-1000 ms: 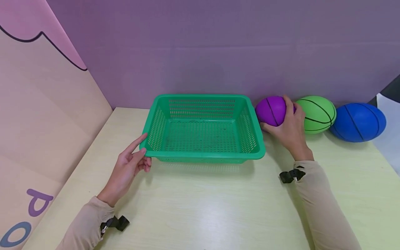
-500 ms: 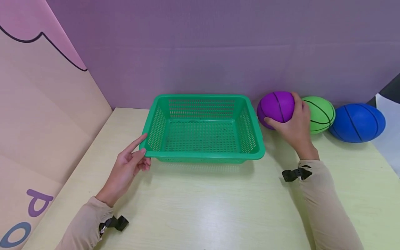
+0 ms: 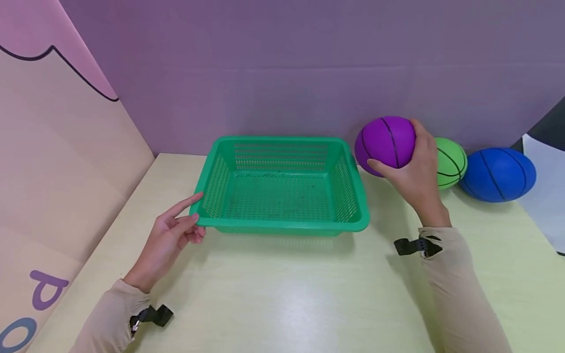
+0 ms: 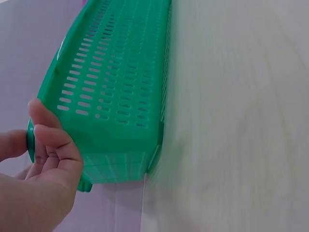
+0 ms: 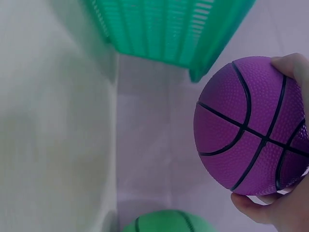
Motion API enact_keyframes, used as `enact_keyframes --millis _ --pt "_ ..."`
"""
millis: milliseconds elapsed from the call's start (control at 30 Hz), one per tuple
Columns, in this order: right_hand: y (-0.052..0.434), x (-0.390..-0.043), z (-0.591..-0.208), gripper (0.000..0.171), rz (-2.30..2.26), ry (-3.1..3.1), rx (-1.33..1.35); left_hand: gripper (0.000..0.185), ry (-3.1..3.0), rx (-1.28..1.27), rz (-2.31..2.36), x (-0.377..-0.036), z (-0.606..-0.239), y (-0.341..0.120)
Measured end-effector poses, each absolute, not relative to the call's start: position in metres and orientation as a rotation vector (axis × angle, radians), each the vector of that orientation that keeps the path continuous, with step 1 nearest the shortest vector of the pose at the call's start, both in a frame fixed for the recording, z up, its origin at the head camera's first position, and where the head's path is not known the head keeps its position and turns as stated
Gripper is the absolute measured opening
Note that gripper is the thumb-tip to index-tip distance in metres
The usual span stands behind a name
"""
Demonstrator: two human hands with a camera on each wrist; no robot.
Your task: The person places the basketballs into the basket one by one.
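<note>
The purple ball (image 3: 388,142) has just risen: a second ago it sat low beside the green ball (image 3: 451,166), and now it hangs higher in the right hand (image 3: 417,179), off the bench (image 3: 282,299) and just beside the right end of the basket (image 3: 278,225). The right wrist view shows a strip of purple backdrop (image 3: 282,68) between ball and rim, so the two look apart. That hand grips the ball from its right side, thumb low in front and fingers over the top and back. The left hand (image 3: 169,235) stays at the basket's near left corner, pinching the rim between thumb and fingers. Taken together, this reads as a lift well begun, the ball free to be carried and the basket steadied. The purple ball is round, its skin finely pebbled and crossed by smooth black grooves; it looks rubbery, and that grain should give a sure hold. The green ball and the blue ball (image 3: 499,175) carry similar black lines and rest side by side on the bench to the right. The basket seems to be moulded plastic, with rounded corners, a broad smooth lip and rows of slots through its sloping walls. The bench is pale, with faint wood grain and a soft sheen.
</note>
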State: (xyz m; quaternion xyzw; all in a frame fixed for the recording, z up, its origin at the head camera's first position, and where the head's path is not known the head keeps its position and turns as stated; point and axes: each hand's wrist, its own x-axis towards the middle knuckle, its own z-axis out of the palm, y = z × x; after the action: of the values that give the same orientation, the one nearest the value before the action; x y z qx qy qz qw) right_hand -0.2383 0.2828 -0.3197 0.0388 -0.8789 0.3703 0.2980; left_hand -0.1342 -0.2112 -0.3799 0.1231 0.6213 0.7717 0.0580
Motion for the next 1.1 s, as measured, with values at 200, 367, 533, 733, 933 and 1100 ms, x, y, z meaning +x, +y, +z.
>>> enact_keyframes --millis 200,367,533,733,933,1100 --pt "0.265 -0.229 -0.308 0.105 0.987 -2.302 0.196 0.056 1.866 0.403 2.32 -0.131 -0.379 -0.217" --pt "0.254 -0.224 -0.3 0.106 0.954 -2.278 0.274 0.055 1.878 0.428 2.297 -0.13 -0.38 -0.219" --pt "0.247 -0.218 -0.294 0.107 0.932 -2.268 0.329 0.054 1.903 0.429 2.258 -0.128 -0.38 -0.22" --pt "0.238 -0.213 -0.29 0.108 0.905 -2.274 0.386 0.053 1.887 0.438 2.254 -0.127 -0.38 -0.22" --pt "0.23 -0.211 -0.29 0.11 0.876 -2.286 0.429 0.052 1.893 0.457 2.251 -0.127 -0.38 -0.219" --pt "0.225 -0.211 -0.293 0.109 0.867 -2.283 0.473 0.052 1.896 0.46 2.253 -0.127 -0.38 -0.218"
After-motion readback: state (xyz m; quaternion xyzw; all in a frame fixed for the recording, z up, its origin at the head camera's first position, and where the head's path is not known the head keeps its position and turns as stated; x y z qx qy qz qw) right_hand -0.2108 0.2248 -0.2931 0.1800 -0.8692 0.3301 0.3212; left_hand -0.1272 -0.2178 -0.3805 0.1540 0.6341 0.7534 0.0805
